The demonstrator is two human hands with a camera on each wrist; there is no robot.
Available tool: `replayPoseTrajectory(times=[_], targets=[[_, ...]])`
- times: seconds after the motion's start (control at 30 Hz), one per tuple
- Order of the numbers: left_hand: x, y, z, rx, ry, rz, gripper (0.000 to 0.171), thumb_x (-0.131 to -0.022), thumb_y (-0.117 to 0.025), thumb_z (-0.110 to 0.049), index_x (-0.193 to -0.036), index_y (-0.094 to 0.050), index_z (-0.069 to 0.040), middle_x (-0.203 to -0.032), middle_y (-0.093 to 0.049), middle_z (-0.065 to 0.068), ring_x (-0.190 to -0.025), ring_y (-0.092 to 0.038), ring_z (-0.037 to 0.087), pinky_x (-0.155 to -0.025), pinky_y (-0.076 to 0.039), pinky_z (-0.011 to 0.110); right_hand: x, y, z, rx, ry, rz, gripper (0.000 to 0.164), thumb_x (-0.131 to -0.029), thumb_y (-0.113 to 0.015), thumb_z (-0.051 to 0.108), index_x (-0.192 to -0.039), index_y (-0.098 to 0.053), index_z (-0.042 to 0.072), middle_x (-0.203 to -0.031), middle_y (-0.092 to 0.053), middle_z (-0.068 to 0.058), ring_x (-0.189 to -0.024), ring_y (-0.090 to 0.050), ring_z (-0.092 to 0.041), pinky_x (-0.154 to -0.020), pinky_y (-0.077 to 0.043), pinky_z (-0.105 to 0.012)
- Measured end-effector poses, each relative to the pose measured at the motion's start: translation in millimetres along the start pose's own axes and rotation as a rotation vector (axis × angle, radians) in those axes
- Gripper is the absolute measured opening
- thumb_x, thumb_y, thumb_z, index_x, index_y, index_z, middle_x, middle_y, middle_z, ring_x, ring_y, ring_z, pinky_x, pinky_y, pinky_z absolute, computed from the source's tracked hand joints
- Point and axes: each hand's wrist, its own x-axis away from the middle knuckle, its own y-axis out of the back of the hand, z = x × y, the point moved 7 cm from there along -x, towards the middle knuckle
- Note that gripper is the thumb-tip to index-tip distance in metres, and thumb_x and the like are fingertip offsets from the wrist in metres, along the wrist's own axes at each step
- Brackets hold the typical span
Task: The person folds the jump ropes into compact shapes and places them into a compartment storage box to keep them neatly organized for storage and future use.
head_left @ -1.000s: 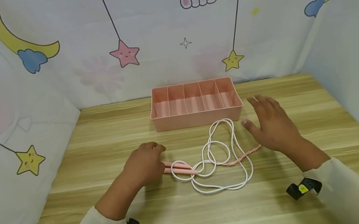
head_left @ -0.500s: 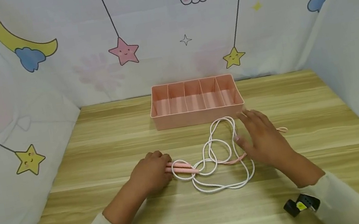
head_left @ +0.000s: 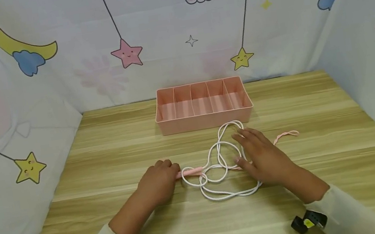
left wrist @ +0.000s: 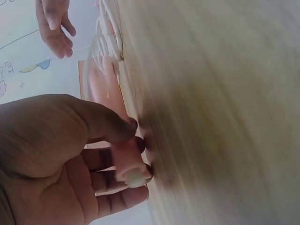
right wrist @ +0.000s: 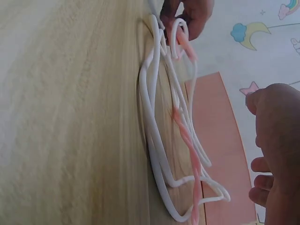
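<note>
A white jump rope point(head_left: 226, 197) lies in loose loops on the table, its pink handles point(head_left: 192, 171) at the left end. My left hand point(head_left: 159, 182) grips the handles; the left wrist view shows thumb and fingers around a pink handle point(left wrist: 126, 159) with a pale end. A twisted pink cord point(right wrist: 190, 140) runs through the white loops and ends in a small loop point(head_left: 291, 133) on the right. Over the right side of the coils hovers my right hand point(head_left: 266, 157), its fingers extended and holding nothing. It hides part of the rope and of the pink cord in the head view.
Behind the rope stands a pink organizer box point(head_left: 206, 121) with several compartments in a row. The wood-grain table point(head_left: 111, 144) meets a printed white cloth backdrop point(head_left: 172, 66) at the back and sides.
My right hand has come left and nearer, from beside the rope to over its coils, uncovering the pink cord's looped end. My left hand has closed on the handles and turned them slightly.
</note>
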Motion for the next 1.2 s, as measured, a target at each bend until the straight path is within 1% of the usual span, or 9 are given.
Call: replayPoseTrajectory(times=[0.2, 0.33, 0.4, 0.57, 0.7, 0.8, 0.93, 1.07, 1.2], targets=[[-0.1, -4.7, -6.2, 0.040, -0.018, 0.047, 0.021, -0.087, -0.064, 0.005, -0.104, -0.068, -0.006, -0.094, -0.063, 0.007, -0.092, -0.060, 0.031, -0.078, -0.052, 0.048, -1, -8, 12, -0.014, 0.049, 0.008, 0.062, -0.094, -0.070, 0.028, -0.146, -0.049, 0.000, -0.148, -0.047, -0.023, -0.139, -0.039, -0.043, -0.111, -0.035, -0.054], [-0.7, -7.4, -9.3, 0.068, -0.023, 0.053, 0.003, -0.094, -0.066, -0.005, -0.097, -0.065, -0.004, -0.088, -0.059, 0.008, -0.089, -0.058, 0.031, -0.079, -0.051, 0.047, -1, -10, 21, -0.039, 0.082, -0.004, 0.061, -0.092, -0.072, 0.026, -0.144, -0.051, 0.001, -0.146, -0.050, -0.021, -0.137, -0.043, -0.041, -0.110, -0.037, -0.053], [-1.1, -7.8, -10.9, 0.068, -0.024, 0.053, 0.010, -0.098, -0.066, -0.011, -0.093, -0.063, -0.004, -0.085, -0.058, 0.008, -0.088, -0.057, 0.031, -0.078, -0.051, 0.046, -2, -12, 26, -0.050, 0.106, -0.007, 0.061, -0.091, -0.074, 0.026, -0.142, -0.053, 0.001, -0.144, -0.051, -0.019, -0.136, -0.045, -0.038, -0.109, -0.038, -0.051], [-2.5, -6.2, -14.2, 0.050, -0.007, 0.058, 0.020, -0.102, -0.063, -0.021, -0.089, -0.057, -0.007, -0.075, -0.055, 0.003, -0.075, -0.059, 0.027, -0.067, -0.050, 0.044, -3, -21, 45, -0.061, 0.191, 0.007, 0.056, -0.086, -0.082, 0.032, -0.131, -0.062, 0.008, -0.142, -0.054, -0.014, -0.134, -0.048, -0.034, -0.110, -0.039, -0.047], [-2.9, -1.5, -20.8, 0.057, -0.001, 0.075, 0.015, -0.102, -0.061, -0.017, -0.092, -0.053, -0.010, -0.067, -0.052, 0.000, -0.058, -0.054, 0.022, -0.055, -0.047, 0.042, -5, -30, 57, -0.044, 0.210, 0.013, 0.049, -0.084, -0.083, 0.042, -0.122, -0.067, 0.016, -0.142, -0.054, -0.009, -0.134, -0.047, -0.030, -0.108, -0.041, -0.046], [-2.9, 3.1, -28.1, 0.058, -0.025, 0.065, 0.009, -0.099, -0.062, -0.011, -0.095, -0.054, -0.010, -0.066, -0.053, 0.000, -0.055, -0.054, 0.021, -0.053, -0.046, 0.041, -7, -32, 60, -0.020, 0.203, -0.019, 0.037, -0.085, -0.082, 0.043, -0.112, -0.070, 0.021, -0.140, -0.056, -0.006, -0.134, -0.048, -0.029, -0.105, -0.044, -0.046], [-3.6, 9.1, -34.9, 0.064, -0.064, -0.004, 0.003, -0.100, -0.062, -0.013, -0.100, -0.059, -0.012, -0.071, -0.060, 0.001, -0.063, -0.062, 0.024, -0.057, -0.049, 0.042, -9, -25, 60, -0.019, 0.202, -0.118, 0.020, -0.087, -0.081, 0.034, -0.096, -0.071, 0.019, -0.132, -0.061, -0.003, -0.128, -0.053, -0.027, -0.098, -0.048, -0.044], [-4.2, 12.0, -35.7, 0.086, -0.072, -0.049, 0.003, -0.099, -0.065, -0.013, -0.099, -0.062, -0.014, -0.075, -0.063, 0.000, -0.069, -0.064, 0.025, -0.059, -0.050, 0.042, -13, -13, 52, -0.047, 0.125, -0.227, 0.012, -0.091, -0.076, 0.023, -0.093, -0.069, 0.013, -0.121, -0.066, -0.004, -0.117, -0.060, -0.026, -0.090, -0.052, -0.042], [-4.1, 14.2, -37.0, 0.078, -0.097, -0.065, 0.008, -0.096, -0.068, -0.013, -0.093, -0.062, -0.016, -0.075, -0.061, -0.004, -0.069, -0.061, 0.020, -0.059, -0.047, 0.039, -17, -5, 33, -0.067, -0.100, -0.244, 0.013, -0.097, -0.067, 0.023, -0.096, -0.070, 0.010, -0.109, -0.070, -0.005, -0.108, -0.062, -0.028, -0.081, -0.054, -0.045]])
